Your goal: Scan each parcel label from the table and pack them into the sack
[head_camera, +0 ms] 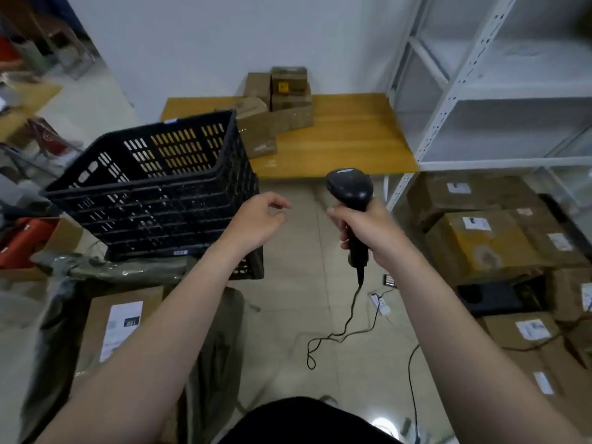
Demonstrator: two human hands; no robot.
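Down at your left the sack (57, 315) gapes, a labelled parcel (118, 328) already inside, the black crate (160, 193) just beyond. Your left hand (256, 219) hangs empty, fingers loosely curled. Your right hand (368, 232) is clenched round the scanner (350, 193), nose aimed at the table (352, 139). There wait the brown parcels (275, 107), stacked by the wall. They look stiff and light; take one by its side edges, keeping the label clear.
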